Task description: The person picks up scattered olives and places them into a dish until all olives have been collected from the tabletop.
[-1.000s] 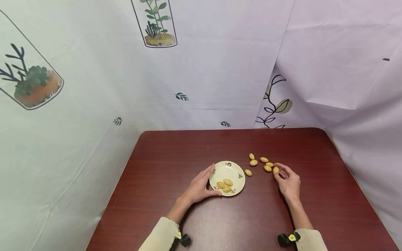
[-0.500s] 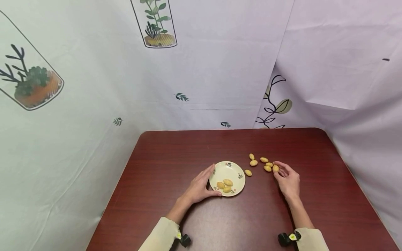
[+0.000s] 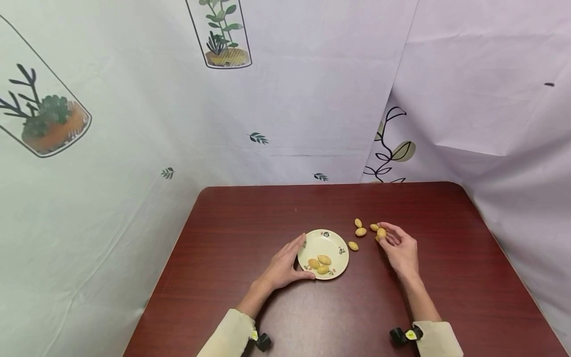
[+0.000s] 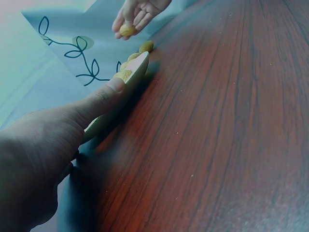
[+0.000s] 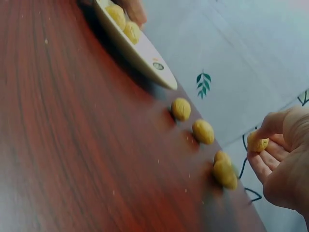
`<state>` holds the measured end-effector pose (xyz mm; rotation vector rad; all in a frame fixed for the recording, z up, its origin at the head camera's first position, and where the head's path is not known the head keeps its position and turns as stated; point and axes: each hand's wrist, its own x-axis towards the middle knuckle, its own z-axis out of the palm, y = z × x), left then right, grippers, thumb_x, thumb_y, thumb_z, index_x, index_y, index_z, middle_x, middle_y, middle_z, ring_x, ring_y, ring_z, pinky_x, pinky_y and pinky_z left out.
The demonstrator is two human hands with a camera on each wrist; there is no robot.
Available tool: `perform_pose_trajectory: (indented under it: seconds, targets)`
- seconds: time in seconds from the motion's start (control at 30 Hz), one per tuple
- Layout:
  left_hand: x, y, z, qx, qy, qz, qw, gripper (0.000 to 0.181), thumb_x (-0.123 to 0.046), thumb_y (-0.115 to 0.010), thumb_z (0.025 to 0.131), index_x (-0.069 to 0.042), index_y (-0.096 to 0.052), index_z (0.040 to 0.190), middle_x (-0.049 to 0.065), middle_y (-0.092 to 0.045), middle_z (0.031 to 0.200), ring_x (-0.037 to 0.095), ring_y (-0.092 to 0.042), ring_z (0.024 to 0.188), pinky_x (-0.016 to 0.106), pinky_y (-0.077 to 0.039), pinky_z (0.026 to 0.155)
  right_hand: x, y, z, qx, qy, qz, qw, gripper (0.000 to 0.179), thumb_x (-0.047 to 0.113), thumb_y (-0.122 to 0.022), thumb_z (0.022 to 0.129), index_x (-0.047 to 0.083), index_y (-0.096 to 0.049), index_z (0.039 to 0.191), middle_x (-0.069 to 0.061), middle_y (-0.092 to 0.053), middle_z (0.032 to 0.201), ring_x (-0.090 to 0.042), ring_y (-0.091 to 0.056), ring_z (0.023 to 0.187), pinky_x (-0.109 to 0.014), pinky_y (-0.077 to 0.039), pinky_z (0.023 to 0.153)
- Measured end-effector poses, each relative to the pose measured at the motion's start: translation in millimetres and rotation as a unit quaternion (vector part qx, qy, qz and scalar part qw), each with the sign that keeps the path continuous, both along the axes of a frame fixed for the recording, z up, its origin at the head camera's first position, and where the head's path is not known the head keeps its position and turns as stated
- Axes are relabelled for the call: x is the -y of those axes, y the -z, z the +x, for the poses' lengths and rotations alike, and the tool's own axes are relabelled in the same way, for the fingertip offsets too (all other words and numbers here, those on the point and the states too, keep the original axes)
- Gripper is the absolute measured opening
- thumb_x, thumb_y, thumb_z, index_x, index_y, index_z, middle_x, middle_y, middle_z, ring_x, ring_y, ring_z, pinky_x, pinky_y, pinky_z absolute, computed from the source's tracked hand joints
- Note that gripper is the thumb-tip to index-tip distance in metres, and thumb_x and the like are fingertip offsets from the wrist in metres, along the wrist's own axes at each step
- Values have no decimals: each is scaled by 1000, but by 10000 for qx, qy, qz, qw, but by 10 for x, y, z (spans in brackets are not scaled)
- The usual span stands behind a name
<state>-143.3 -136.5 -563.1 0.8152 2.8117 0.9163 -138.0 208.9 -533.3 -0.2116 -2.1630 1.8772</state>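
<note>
My left hand (image 3: 280, 267) grips the near-left rim of a small cream plate (image 3: 335, 244) with printed motifs, the thumb over its edge in the left wrist view. Three yellow, oval, nut-like pieces (image 3: 324, 260) lie on the plate. To its right, my right hand (image 3: 403, 253) pinches another nut-like piece (image 5: 257, 142) between thumb and fingers. The held piece appears raised above the table in the right wrist view. Several more lie close by, among them a nut-like piece (image 3: 353, 246) beside the plate and a pair (image 3: 360, 231) farther back.
The dark red wooden table (image 3: 214, 238) ends at a rounded back edge. Behind it and along both sides hangs a pale cloth (image 3: 285, 109) printed with plants. Each wrist wears a black camera (image 3: 264, 342) at the sleeve.
My right hand has moved left and slightly back, carrying its nut-like piece over the others. The left hand and plate have stayed in place.
</note>
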Motion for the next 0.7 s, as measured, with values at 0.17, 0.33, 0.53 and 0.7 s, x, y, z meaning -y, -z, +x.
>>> perform_pose_trajectory:
  seconds: [0.17,0.33,0.53,0.7]
  targets:
    - [-1,2,1,-7,14,-21,10000,120,-60,-88,82,-9,-24,170,5,-29,174,25,-33,156,52,-37,120,72,-33,-4,-54,-214,-79,9997,39,-7,-71,98,-7,-66,137,-27,-67,136,2,-66,114,-13,-50,96]
    - [0,0,3,-7,5,-24,10000,120,-59,-88,82,-9,-23,170,5,-29,174,25,-33,157,53,-37,120,157,-64,-9,-186,-370,-88,9991,36,-10,-70,97,-9,-68,133,-28,-68,134,2,-67,114,-13,-50,96]
    - [-3,-4,2,2,15,-29,10000,120,-59,-88,82,-8,-23,170,7,-29,174,27,-33,157,53,-37,120,259,-90,-21,-251,-540,-229,9980,37,-16,-69,94,-13,-67,131,-32,-66,133,-1,-68,114,-14,-51,95]
    - [-4,-11,2,-19,15,-29,10000,120,-59,-88,82,-8,-24,170,7,-29,174,27,-33,156,54,-38,120,360,-90,-16,-414,-702,-322,9962,36,-17,-71,92,-16,-67,128,-36,-65,132,-3,-70,111,-15,-53,94]
